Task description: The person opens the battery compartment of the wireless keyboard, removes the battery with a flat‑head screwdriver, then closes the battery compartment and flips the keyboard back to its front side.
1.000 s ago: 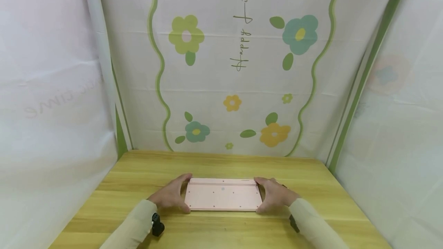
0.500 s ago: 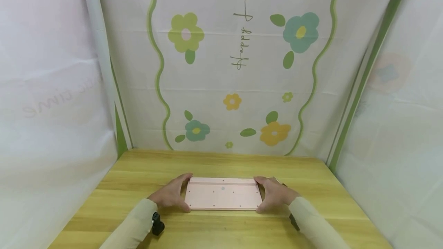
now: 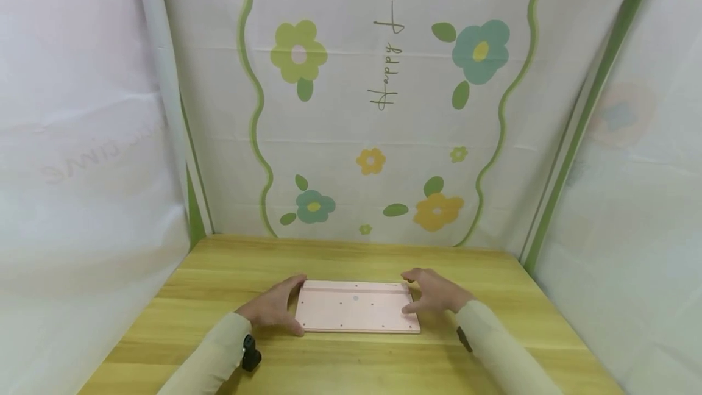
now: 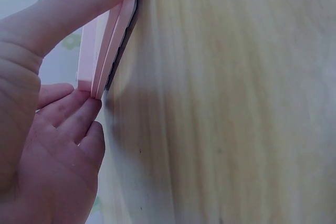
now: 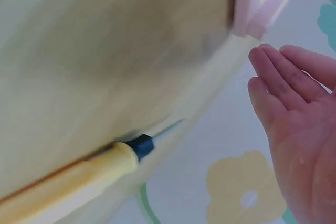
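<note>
A pink keyboard point(image 3: 356, 313) lies face down on the wooden table point(image 3: 362, 364), its screw-dotted back upward. Dark keys show along the underside of the keyboard point(image 4: 107, 51) in the left wrist view. My left hand point(image 3: 271, 306) pinches the left end, thumb at the near corner and fingers at the far one. Over the right end is my right hand point(image 3: 439, 292), fingers spread, the thumb overlapping the panel in the head view. From the right wrist, the loosely extended fingers point(image 5: 278, 77) appear apart from the keyboard's corner.
In the right wrist view a yellow-handled tool point(image 5: 94, 179) with a black collar and thin metal shaft, like a screwdriver, lies on the table. White flower-printed curtains point(image 3: 329, 114) enclose the back and both sides. A black wrist camera point(image 3: 250, 355) sits on the left sleeve.
My right hand has let go of the keyboard's right end, its thumb lifting off the near corner and moving up. The left hand keeps its hold; the keyboard stays nearly in place.
</note>
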A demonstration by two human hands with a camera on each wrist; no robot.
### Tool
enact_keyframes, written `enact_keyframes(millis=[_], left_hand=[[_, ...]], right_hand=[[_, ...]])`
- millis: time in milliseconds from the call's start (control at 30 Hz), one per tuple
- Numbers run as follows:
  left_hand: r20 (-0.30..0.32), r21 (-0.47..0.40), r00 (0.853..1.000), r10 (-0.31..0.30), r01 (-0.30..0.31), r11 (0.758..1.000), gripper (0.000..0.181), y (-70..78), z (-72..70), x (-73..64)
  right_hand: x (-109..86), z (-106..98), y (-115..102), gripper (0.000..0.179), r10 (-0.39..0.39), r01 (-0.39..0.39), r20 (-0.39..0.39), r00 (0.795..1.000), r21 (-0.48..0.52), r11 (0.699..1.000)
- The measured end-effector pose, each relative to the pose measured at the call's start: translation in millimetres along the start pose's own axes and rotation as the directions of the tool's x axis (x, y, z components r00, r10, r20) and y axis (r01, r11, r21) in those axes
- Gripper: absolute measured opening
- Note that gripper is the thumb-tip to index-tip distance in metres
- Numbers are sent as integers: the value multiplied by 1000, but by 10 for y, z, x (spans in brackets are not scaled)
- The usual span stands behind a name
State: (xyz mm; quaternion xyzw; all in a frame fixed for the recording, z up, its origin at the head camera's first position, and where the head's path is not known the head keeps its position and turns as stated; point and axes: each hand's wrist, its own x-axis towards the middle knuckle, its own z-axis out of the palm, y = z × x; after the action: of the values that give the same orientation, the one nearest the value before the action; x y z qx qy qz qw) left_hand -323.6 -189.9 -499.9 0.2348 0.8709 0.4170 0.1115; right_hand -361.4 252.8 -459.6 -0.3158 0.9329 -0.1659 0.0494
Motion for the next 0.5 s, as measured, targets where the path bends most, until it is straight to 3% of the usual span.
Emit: enact_keyframes(millis=[267, 500], left_hand=[[-16, 20, 1000, -8, 8, 1000, 131, -30, 4, 22], [-15, 37, 1000, -5, 5, 999, 131, -31, 22, 15]], right_hand=[[212, -89, -59, 42, -121, 120, -74, 990, -26, 992], [329, -44, -110, 18, -159, 157, -77, 984, -31, 987]])
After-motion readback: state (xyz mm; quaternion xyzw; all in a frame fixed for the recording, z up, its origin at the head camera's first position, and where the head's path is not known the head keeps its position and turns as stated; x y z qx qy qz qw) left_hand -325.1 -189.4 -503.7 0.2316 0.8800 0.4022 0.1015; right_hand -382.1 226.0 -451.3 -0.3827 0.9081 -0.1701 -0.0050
